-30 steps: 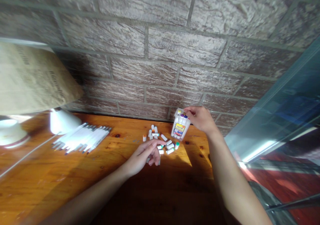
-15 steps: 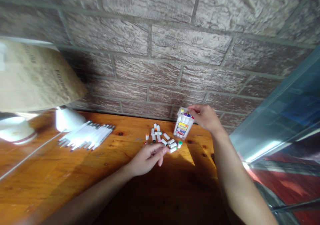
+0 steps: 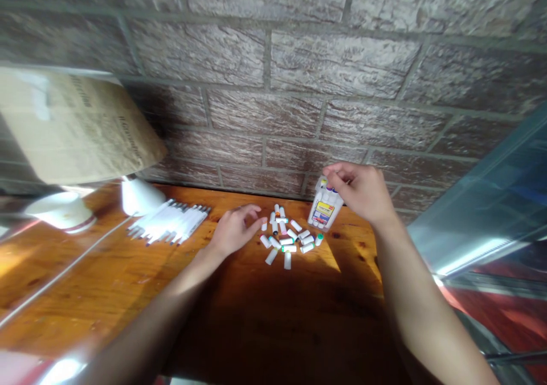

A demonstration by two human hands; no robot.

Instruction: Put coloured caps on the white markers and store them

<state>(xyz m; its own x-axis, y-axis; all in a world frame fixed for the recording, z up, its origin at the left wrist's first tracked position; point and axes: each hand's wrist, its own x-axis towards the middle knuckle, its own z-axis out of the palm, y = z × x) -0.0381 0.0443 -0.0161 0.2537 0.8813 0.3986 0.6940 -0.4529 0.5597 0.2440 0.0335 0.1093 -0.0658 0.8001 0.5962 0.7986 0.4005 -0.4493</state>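
My left hand is open above the table, its thumb and fingers apart. Its thumb tip is close to a scatter of short white marker caps with coloured ends. To the right, a clear plastic case with a yellow and blue label stands upright, holding several white markers with coloured tops. My right hand is at the top of this case, its fingers pinched together over the marker tops. Whatever lies between those fingertips is hidden.
White marker barrels lie in a row on the wooden table at left. Behind them stands a lamp with a paper-like shade, beside a white paper cup. A white cord crosses the table. A brick wall rises behind.
My left hand has moved left and up, off the front of the caps, uncovering several of them, and its fingers have spread. My right hand stays at the case top. The view has shifted slightly.
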